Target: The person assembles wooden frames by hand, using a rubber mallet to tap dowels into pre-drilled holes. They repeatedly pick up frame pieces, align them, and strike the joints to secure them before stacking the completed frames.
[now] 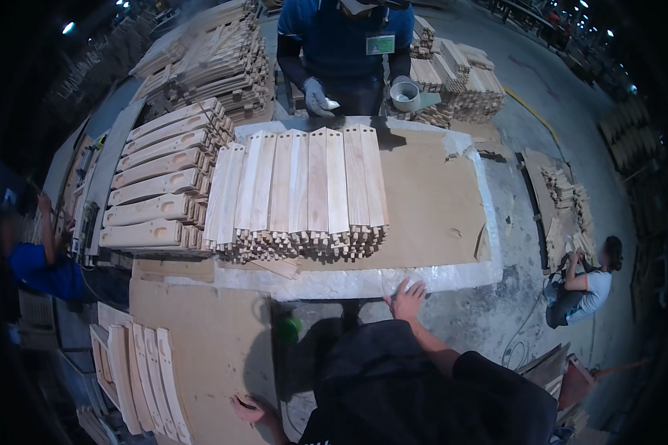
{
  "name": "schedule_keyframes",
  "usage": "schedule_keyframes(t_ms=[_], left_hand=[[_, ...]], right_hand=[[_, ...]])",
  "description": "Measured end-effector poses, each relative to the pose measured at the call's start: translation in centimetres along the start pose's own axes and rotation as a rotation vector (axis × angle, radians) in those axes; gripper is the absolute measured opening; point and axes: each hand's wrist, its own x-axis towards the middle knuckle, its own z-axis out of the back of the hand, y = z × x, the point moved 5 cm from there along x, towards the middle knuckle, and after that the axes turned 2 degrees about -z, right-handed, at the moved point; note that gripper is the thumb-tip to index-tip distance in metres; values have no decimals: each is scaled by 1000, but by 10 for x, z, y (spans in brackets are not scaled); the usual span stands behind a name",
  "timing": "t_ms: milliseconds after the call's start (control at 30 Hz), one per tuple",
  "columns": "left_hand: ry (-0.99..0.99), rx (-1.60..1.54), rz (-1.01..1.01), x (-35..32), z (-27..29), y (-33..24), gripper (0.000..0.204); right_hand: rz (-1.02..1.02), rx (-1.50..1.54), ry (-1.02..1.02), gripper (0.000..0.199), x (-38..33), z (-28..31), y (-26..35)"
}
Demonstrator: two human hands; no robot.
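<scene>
Many wd slats (298,178) on cardboard (438,200), gry flr (471,319) arnd.

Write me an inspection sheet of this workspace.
Surface: brown sheet, torn at one corner, over white sheeting.
Job's things: wooden slats stacked in rows; shaped pieces piled to their left.
Clutter: loose wood scrap; green round object near lower board.
Grip: right hand at sheeting's near edge; left hand by lower board; nothing seen held.
Cables: yellow line on floor, perhaps a hose; thin cord at right.
Surroundings: gloved co-worker opposite with a cup; person at left, second person at right; more wood stacks.
</scene>
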Motion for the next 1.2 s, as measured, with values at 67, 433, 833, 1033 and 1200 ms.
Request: schedule_keyframes(t_ms=[67,433,833,1033,1200], left_hand=[[-8,-14,-11,-1,0,0,42],[-24,-46,29,1,-2,1,43],[-29,15,-28,1,0,-1,40],[-5,-15,23,0,-1,5,41],[25,-14,69,-1,-3,6,43]], right_hand=[[22,-28,-23,96,0,0,-2],[-11,-165,-40,105,7,-13,2],[42,-113,-37,103,6,-13,3],[-12,-158,-26,107,7,-16,3],[-23,-153,-12,106,5,-19,2]])
